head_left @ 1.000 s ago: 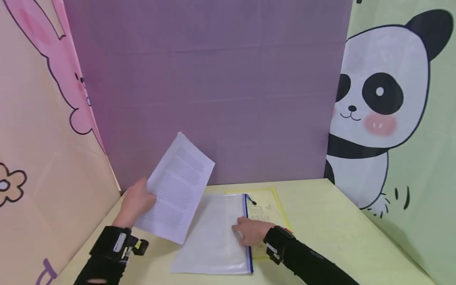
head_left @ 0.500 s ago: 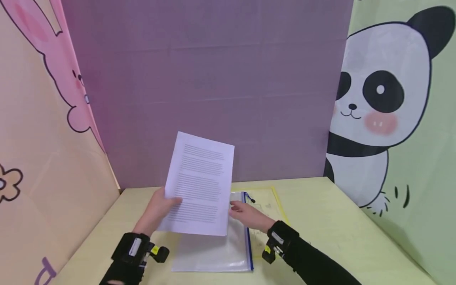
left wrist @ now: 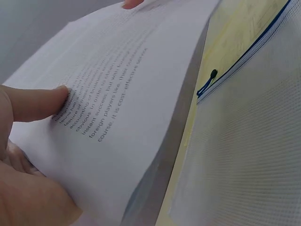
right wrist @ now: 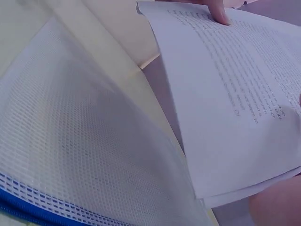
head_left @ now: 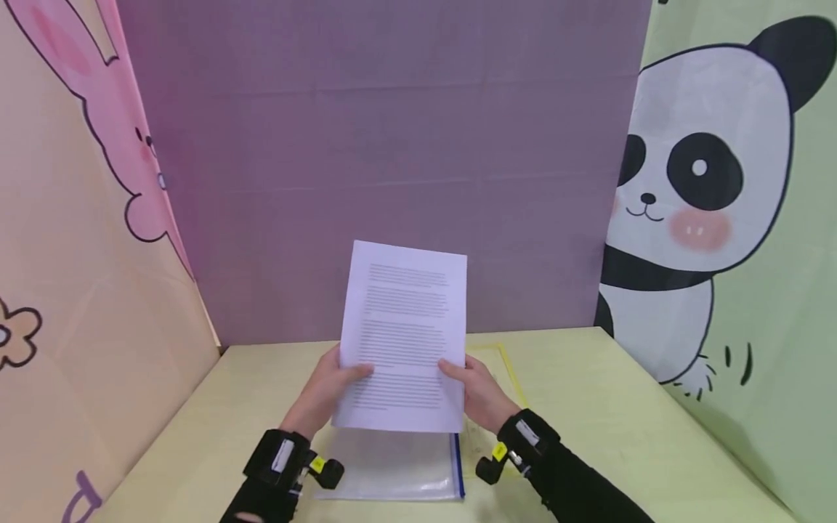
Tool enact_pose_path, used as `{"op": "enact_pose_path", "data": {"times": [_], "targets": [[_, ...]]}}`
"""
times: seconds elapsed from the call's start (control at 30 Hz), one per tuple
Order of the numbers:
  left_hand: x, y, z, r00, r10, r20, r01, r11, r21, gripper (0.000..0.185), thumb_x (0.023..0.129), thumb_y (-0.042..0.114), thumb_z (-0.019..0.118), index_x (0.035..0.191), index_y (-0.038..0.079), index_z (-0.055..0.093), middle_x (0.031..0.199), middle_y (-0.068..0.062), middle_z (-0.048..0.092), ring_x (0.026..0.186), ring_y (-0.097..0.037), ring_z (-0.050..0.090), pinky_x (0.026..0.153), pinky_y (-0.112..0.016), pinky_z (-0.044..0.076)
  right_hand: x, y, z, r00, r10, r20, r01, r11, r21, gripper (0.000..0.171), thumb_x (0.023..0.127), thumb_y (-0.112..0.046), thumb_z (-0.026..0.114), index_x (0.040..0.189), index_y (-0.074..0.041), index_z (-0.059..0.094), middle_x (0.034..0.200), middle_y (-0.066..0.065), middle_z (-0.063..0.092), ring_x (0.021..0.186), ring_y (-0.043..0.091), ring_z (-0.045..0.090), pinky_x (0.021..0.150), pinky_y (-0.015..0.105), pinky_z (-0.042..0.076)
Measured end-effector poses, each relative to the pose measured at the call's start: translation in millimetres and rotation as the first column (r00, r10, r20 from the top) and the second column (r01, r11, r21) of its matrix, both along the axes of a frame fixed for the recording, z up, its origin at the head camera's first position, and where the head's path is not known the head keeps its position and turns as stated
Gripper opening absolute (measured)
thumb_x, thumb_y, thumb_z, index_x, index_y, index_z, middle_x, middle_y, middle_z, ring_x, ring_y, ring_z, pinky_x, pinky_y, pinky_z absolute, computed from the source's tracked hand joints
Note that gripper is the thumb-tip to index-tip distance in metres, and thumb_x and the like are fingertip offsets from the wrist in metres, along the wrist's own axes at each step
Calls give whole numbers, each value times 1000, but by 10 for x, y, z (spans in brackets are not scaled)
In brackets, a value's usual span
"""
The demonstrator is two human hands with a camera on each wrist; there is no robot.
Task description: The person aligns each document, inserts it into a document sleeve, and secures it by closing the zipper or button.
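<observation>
- My left hand [head_left: 325, 388] pinches the left edge of the printed pages [head_left: 404, 338], thumb flat over the lines of text, the other fingers hidden behind the paper.
- My right hand [head_left: 475, 392] pinches the right edge the same way, thumb on the front. So both hands are closed on the pages and nothing else.
- The pages stand nearly upright in the air, above the table [head_left: 601, 407] and just over the near half of the clear mesh pouch [head_left: 392, 465] (the one with the blue zipper [head_left: 456, 465] along its right side).
- In the left wrist view the zipper pull [left wrist: 212, 74] lies at the far end of the blue track. I cannot tell from here whether the mouth of the pouch is open.
- A yellow folder [head_left: 500, 374] lies flat under the pouch, sticking out on the right.
- The right wrist view shows more than one sheet at the bottom corner, slightly fanned, so I judge the stack wants squaring: loosen both pinches a touch and tap the lower edge on the table until the sheets line up.
- I'd keep my thumbs low and light, since a hard pinch would crease the edges.
- The risk I see is a back sheet slipping out (the corners already part a little).
</observation>
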State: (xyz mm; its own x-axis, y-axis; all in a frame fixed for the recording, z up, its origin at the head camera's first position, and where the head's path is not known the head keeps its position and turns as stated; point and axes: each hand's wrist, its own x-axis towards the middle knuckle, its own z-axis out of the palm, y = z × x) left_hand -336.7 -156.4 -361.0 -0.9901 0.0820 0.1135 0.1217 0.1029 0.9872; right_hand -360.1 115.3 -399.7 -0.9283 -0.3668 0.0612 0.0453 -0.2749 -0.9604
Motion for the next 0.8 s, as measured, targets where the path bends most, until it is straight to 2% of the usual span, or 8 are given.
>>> {"op": "enact_pose_path", "data": {"times": [0.13,0.27,0.43,0.5,0.57,0.63,0.73,0.8], "targets": [[-11,62,-52,1000,-25,1,25,999,46,44,96,5,66,139,9,56,122,-15,70,100,-29,71,87,-43,55,6,96,-2,995,93,-20,-93,996,10,48,103,-20,61,148,-8,49,137,13,64,121,30,63,100,44,50],[-12,126,-114,999,-37,11,37,998,50,42,97,6,66,138,8,58,120,-14,71,99,-29,71,88,-43,55,24,182,-21,993,111,-31,-111,994,24,47,103,-17,61,147,-8,51,138,14,63,122,32,63,100,46,51],[-32,238,-144,1000,-29,3,29,999,20,40,98,8,66,137,7,59,120,-16,70,99,-30,71,88,-44,55,44,279,-35,998,58,-18,-57,998,40,47,101,-16,64,145,-5,51,136,17,64,120,35,64,98,46,54],[-38,284,-148,999,-42,7,42,999,-34,40,100,10,64,139,8,57,121,-16,70,100,-29,71,90,-45,54,44,322,-37,999,1,-41,3,996,93,46,100,-16,65,143,-1,53,131,19,66,115,35,67,93,44,56],[-37,324,-152,996,-87,12,88,988,-127,41,102,13,60,143,10,54,123,-13,69,102,-26,70,92,-45,52,40,369,-37,993,-75,-87,89,982,169,44,99,-16,67,138,3,57,123,19,70,107,33,70,87,41,58],[-28,359,-156,986,-167,15,166,959,-229,42,104,12,56,146,11,50,126,-11,68,103,-25,68,89,-46,53,32,423,-32,979,-149,-141,179,956,234,40,98,-14,69,133,5,61,116,20,72,99,31,73,81,39,59],[5,408,-170,955,-296,34,286,879,-381,49,101,3,51,149,12,46,128,-8,64,105,-24,62,83,-43,53,26,525,-19,952,-225,-208,279,916,288,37,97,-13,69,128,7,63,110,20,73,92,30,74,77,38,60],[28,447,-191,937,-349,29,321,821,-471,53,94,-4,50,146,8,49,121,-8,64,101,-27,59,77,-42,52,23,607,-5,941,-251,-226,311,904,293,36,97,-12,68,128,7,63,111,21,73,92,30,74,77,40,61]]}}
